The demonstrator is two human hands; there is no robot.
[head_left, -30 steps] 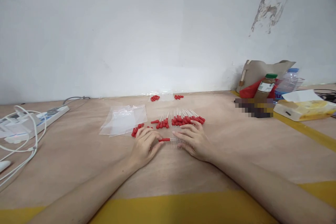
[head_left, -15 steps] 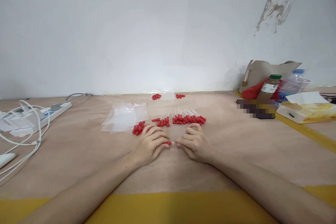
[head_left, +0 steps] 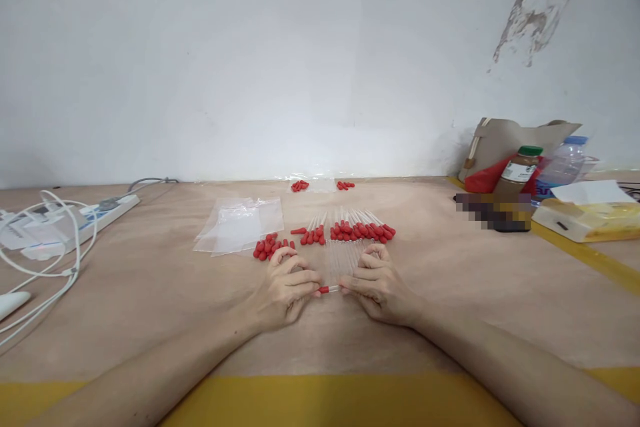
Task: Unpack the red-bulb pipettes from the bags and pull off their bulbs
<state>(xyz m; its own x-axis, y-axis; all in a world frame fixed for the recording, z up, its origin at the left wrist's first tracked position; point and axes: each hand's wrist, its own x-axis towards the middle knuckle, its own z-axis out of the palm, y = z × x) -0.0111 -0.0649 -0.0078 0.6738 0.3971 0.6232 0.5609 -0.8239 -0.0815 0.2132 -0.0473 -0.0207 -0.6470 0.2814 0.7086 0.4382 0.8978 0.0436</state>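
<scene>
Both my hands rest on a brown table (head_left: pixel 450 293) and meet over one small glass dropper. My left hand (head_left: pixel 285 287) pinches its red rubber cap (head_left: pixel 324 289), fingers curled. My right hand (head_left: pixel 377 280) pinches the clear glass tube end, fingers curled too. Just beyond my fingers lie several bare glass tubes (head_left: pixel 343 255). Behind them is a row of finished droppers with red caps (head_left: pixel 363 230). A heap of loose red caps (head_left: pixel 267 247) sits by my left hand.
Clear plastic bags (head_left: pixel 240 223) lie at the back left. A white power strip with cables (head_left: pixel 75 227) is at the far left. A bag, a jar (head_left: pixel 520 170), a water bottle and a tissue box (head_left: pixel 585 217) stand at the right. Yellow tape (head_left: pixel 320 400) runs along the near edge.
My hands have drawn together and a little toward me, closing on the dropper; the right fingers went from flat on the tubes to a pinch.
</scene>
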